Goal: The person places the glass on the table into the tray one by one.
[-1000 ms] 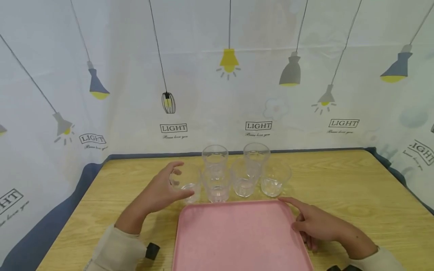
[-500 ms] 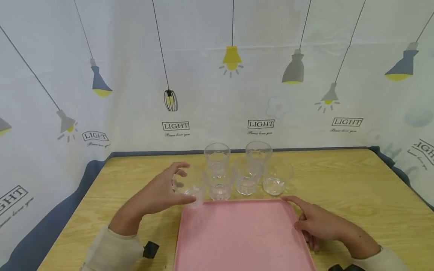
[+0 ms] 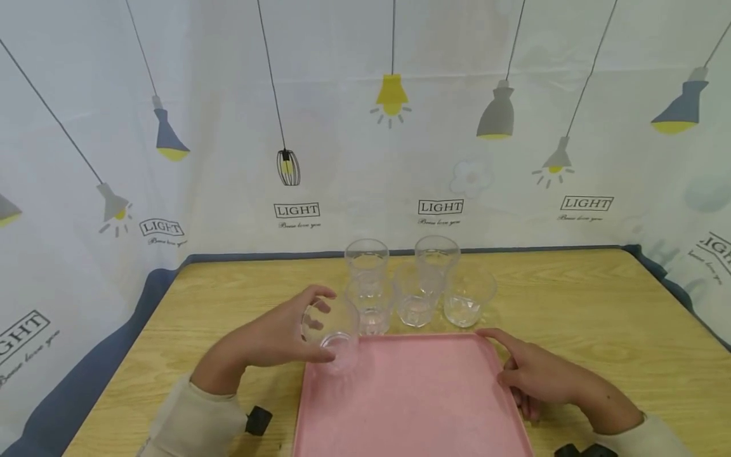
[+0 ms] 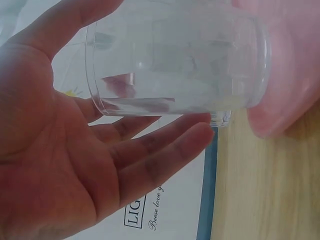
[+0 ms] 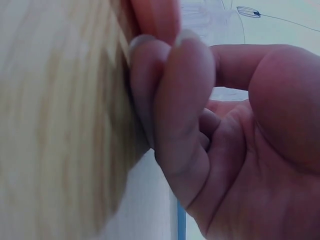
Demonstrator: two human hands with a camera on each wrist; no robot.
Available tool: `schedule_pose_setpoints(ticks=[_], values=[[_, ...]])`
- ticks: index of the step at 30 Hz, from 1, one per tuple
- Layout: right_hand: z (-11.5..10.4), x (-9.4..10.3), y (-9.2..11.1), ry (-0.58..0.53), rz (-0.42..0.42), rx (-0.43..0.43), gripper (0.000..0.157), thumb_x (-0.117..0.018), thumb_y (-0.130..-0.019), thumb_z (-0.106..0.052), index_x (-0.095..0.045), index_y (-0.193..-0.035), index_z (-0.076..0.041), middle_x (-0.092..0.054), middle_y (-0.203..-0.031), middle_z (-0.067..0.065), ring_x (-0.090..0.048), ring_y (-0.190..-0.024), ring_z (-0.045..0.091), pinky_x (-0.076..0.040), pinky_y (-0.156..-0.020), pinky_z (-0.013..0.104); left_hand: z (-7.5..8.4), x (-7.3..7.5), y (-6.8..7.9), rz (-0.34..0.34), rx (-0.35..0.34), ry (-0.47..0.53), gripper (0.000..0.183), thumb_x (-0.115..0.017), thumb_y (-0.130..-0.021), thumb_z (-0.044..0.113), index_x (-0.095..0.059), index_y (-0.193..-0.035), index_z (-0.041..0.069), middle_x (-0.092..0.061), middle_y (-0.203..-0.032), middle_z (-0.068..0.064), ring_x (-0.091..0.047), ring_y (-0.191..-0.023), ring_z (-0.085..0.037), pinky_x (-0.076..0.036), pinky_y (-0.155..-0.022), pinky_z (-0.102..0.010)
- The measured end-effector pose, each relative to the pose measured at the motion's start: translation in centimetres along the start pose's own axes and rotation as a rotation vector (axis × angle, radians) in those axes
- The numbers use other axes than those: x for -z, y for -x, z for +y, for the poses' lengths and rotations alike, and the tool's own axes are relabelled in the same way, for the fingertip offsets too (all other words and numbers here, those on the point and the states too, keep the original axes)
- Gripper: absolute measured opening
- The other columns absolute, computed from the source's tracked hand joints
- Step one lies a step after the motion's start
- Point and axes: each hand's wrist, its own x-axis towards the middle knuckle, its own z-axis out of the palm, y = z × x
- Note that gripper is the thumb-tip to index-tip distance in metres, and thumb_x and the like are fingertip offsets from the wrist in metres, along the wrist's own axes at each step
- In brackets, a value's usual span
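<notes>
My left hand (image 3: 282,333) grips a clear tumbler (image 3: 337,346) by its side, thumb in front and fingers behind. The tumbler is over the back left corner of a pink tray (image 3: 411,393); whether its base touches the tray I cannot tell. In the left wrist view the clear tumbler (image 4: 175,60) lies between thumb and fingers, its base towards the pink tray (image 4: 285,100). My right hand (image 3: 542,374) holds the tray's right edge near the back corner, index finger stretched along the rim. Its other fingers (image 5: 182,95) are curled against the tray's side.
Behind the tray stand several more clear tumblers, among them a front one (image 3: 415,311), a right one (image 3: 464,311) and a back one (image 3: 367,257). The wooden table (image 3: 577,298) ends at a printed cloth backdrop (image 3: 365,158).
My left hand has lifted the tumbler from the left end of the front row and carried it right and nearer, over the tray corner. The right hand has stayed at the tray.
</notes>
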Motion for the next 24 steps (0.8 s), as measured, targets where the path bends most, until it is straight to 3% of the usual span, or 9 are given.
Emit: schedule_pose_setpoints(ticks=[11, 24], values=[[0.26, 0.12, -0.06, -0.025, -0.02, 0.003, 0.064, -0.042, -0.094, -0.005, -0.009, -0.146, -0.022, -0.059, -0.061, 0.011, -0.056, -0.043, 0.018, -0.047, -0.039, 0.047, 0.25, -0.59, 0.09, -0.063, -0.017, -0.043, 0.086, -0.079, -0.068, 0.04, -0.028, -0.136, 0.032, -0.043, -0.131, -0.002, -0.049, -0.117, -0.026, -0.047, -0.089, -0.037], [0.02, 0.15, 0.01, -0.025, -0.027, 0.013, 0.063, -0.043, -0.095, -0.006, -0.009, -0.146, -0.021, -0.059, -0.06, 0.011, -0.056, -0.043, 0.017, -0.047, -0.039, 0.046, -0.17, -0.78, -0.08, -0.092, -0.014, -0.049, 0.087, -0.08, -0.066, 0.041, -0.027, -0.134, 0.033, -0.043, -0.13, 0.0, -0.048, -0.118, -0.025, -0.045, -0.092, -0.042]])
